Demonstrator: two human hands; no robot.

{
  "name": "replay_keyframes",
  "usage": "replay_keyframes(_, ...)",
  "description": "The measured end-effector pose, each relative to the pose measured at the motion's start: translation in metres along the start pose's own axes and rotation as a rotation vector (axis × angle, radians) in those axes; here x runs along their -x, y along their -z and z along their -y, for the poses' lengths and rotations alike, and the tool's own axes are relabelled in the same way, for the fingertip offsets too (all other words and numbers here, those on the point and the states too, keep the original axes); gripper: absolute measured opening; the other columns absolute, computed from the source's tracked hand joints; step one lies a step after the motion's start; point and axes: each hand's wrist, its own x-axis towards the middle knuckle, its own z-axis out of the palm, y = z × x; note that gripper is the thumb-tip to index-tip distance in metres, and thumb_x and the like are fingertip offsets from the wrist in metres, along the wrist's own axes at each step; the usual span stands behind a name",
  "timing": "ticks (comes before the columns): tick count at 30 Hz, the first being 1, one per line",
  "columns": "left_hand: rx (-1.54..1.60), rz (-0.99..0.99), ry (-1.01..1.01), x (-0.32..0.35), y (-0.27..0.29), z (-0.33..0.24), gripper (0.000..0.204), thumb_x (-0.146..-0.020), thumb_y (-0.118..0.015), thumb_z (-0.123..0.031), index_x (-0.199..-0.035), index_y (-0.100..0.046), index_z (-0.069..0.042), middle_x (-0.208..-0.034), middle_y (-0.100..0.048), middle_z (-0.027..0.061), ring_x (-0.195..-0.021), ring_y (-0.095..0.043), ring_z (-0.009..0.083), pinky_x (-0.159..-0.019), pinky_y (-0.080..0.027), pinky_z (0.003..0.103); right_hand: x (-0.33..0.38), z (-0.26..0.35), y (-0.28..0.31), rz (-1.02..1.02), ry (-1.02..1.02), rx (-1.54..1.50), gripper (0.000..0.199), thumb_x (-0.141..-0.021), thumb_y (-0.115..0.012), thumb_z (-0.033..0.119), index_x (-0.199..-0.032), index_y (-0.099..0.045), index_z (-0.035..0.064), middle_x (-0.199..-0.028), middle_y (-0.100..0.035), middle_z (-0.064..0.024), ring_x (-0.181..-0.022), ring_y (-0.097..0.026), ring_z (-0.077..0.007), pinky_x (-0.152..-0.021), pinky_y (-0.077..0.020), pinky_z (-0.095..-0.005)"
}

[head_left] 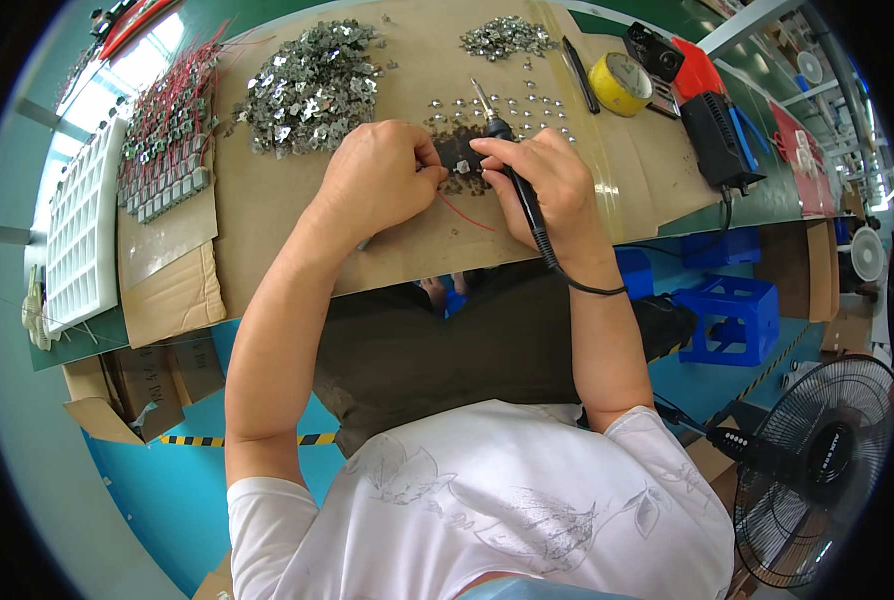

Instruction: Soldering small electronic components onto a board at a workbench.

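Note:
My right hand (549, 182) grips a black-handled soldering iron (512, 170) like a pen, its metal tip pointing away toward small metal parts on the cardboard-covered bench (297, 230). My left hand (382, 178) pinches a small grey component (461, 166) with a thin red wire (464, 213) trailing from it, held over a dark scorched patch between the two hands. The iron's black cord runs back over my right wrist.
A large heap of metal clips (312, 85) and a smaller heap (505, 37) lie at the back. Red-wired components (167, 130) and a white grid tray (79, 230) sit left. Yellow tape roll (619, 82), black soldering station (717, 135), blue stool (732, 318) and floor fan (827, 460) are right.

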Motion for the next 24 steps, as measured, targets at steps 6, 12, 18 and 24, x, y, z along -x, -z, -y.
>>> replay_keyframes(6, 0.008, -0.008, 0.002, 0.0009, 0.0008, -0.0018, 0.018, -0.079, -0.083, -0.015, -0.085, -0.077, 0.001, -0.075, -0.073, 0.0142, -0.068, -0.071, 0.0277, -0.069, -0.056, 0.038, 0.0001, -0.0001, 0.0003, -0.002, 0.004, -0.013, 0.040, -0.080, -0.075, -0.006, -0.117, -0.071, 0.0072, -0.083, -0.070, -0.0072, -0.071, -0.063, -0.0269, -0.070, -0.0497, -0.0372)
replay_keyframes(12, 0.005, 0.008, 0.008, 0.0015, 0.0010, -0.0009, 0.018, -0.080, -0.083, -0.015, -0.086, -0.077, 0.001, -0.076, -0.073, 0.0134, -0.069, -0.070, 0.0260, -0.069, -0.056, 0.037, 0.0007, -0.0010, -0.0006, -0.006, 0.010, -0.021, 0.040, -0.079, -0.075, -0.007, -0.116, -0.071, 0.0072, -0.083, -0.071, -0.0071, -0.071, -0.063, -0.0266, -0.069, -0.0497, -0.0369)
replay_keyframes(18, -0.002, 0.014, 0.015, 0.0011, 0.0009, -0.0006, 0.019, -0.080, -0.083, -0.017, -0.088, -0.077, 0.000, -0.077, -0.074, 0.0129, -0.069, -0.071, 0.0252, -0.069, -0.056, 0.036, 0.0007, -0.0013, 0.0001, -0.009, 0.012, -0.040, 0.041, -0.077, -0.075, -0.007, -0.116, -0.072, 0.0076, -0.082, -0.071, -0.0069, -0.071, -0.063, -0.0265, -0.069, -0.0500, -0.0364)
replay_keyframes(24, 0.000, 0.004, 0.001, 0.0018, 0.0023, -0.0019, 0.020, -0.080, -0.084, -0.017, -0.089, -0.077, 0.000, -0.077, -0.074, 0.0133, -0.070, -0.071, 0.0250, -0.069, -0.057, 0.036, 0.0016, -0.0013, -0.0007, -0.014, -0.005, -0.033, 0.042, -0.077, -0.076, -0.007, -0.115, -0.072, 0.0081, -0.084, -0.072, -0.0066, -0.072, -0.064, -0.0272, -0.069, -0.0518, -0.0366)
